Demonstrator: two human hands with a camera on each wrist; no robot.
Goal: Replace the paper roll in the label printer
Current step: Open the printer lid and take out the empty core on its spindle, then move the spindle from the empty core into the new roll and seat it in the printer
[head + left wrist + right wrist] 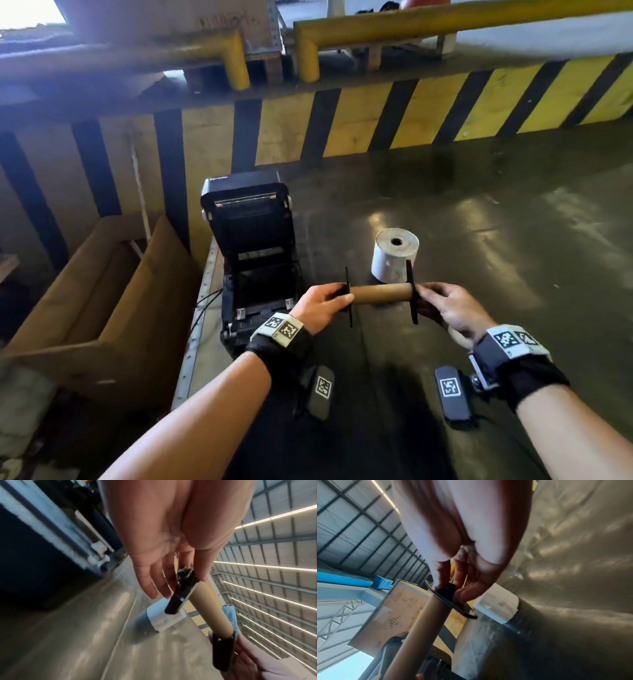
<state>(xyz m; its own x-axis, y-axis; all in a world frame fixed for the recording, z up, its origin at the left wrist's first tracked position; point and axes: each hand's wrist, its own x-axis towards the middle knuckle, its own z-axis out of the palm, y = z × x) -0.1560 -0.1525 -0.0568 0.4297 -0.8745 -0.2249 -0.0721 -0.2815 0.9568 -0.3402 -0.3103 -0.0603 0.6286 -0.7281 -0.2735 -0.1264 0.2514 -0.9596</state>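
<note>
Both hands hold a bare cardboard core (381, 293) level between them, the left hand (320, 307) pinching the black spindle end outside one flange, the right hand (451, 310) pinching the other. Flanges and fingers hide the spindle tips, and both wrist views are blurred. Just beyond the core stands the new roll (395, 255) on end; the printer (255, 253), lid open, sits left of the hands.

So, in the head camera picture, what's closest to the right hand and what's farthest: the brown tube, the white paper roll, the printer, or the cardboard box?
1. Brown tube: held on its spindle, right beside the right hand.
2. White paper roll: standing on the floor just beyond the tube.
3. Printer: lid open, off to the left.
4. Cardboard box: farthest left, past the printer.
</note>
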